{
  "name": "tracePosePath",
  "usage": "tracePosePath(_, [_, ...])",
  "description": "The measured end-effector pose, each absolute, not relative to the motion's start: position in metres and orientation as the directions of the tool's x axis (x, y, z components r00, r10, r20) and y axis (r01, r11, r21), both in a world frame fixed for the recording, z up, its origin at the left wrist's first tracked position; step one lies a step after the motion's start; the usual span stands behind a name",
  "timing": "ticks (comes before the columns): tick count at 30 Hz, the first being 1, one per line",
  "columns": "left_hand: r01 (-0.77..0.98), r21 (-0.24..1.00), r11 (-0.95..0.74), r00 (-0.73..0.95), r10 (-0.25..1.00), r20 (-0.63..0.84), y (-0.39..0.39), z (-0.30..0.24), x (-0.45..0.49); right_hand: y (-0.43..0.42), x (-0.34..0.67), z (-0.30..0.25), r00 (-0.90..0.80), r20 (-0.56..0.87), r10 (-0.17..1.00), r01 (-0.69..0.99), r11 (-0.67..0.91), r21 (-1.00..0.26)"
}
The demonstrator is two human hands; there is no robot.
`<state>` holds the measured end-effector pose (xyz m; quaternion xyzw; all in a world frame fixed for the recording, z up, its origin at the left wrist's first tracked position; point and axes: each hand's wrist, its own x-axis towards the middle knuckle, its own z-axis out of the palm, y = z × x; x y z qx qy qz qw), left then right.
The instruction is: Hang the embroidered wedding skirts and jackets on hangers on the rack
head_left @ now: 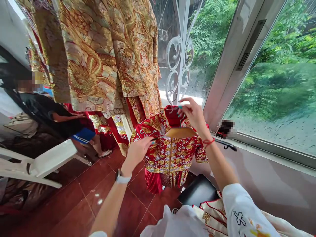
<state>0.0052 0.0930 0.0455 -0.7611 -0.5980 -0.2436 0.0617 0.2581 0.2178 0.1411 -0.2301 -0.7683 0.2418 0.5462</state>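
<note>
In front of us, near the window ledge, a red jacket [160, 154] with gold and silver embroidery hangs upright from a wire hanger [172, 104], its front facing us. A tan flat piece [180, 132] lies across its neckline, and red cloth [153, 181] shows below the hem. Our left hand [138, 152] has its fingers at the jacket's upper front; we cannot tell whether they pinch the fabric. Our right hand [194, 114] is bent at the collar, close by the hanger, its grip equally unclear to us. Larger gold garments [91, 59] hang above and to the left. A black seat [198, 190] stands below, beside a cream garment [214, 210] with red trim. Farther left we see a white chair [55, 156] and another person [43, 107] in blue shorts.
</note>
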Motion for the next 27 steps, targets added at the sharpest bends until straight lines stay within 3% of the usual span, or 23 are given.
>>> tracePosePath(7, [0.923, 0.226, -0.311, 0.175, 0.863, 0.474, 0.163, 0.116, -0.007, 0.289, 0.231, 0.196, -0.164, 0.831, 0.532, 0.157, 0.846, -0.510])
tracePosePath(17, [0.949, 0.205, -0.240, 0.128, 0.886, 0.446, 0.157, 0.115, -0.012, 0.302, 0.221, 0.176, -0.121, 0.850, 0.512, 0.208, 0.851, -0.483])
tracePosePath(27, [0.941, 0.228, -0.249, 0.119, 0.877, 0.465, 0.157, 0.110, -0.010, 0.291, 0.224, 0.182, -0.145, 0.860, 0.489, 0.383, 0.829, -0.407])
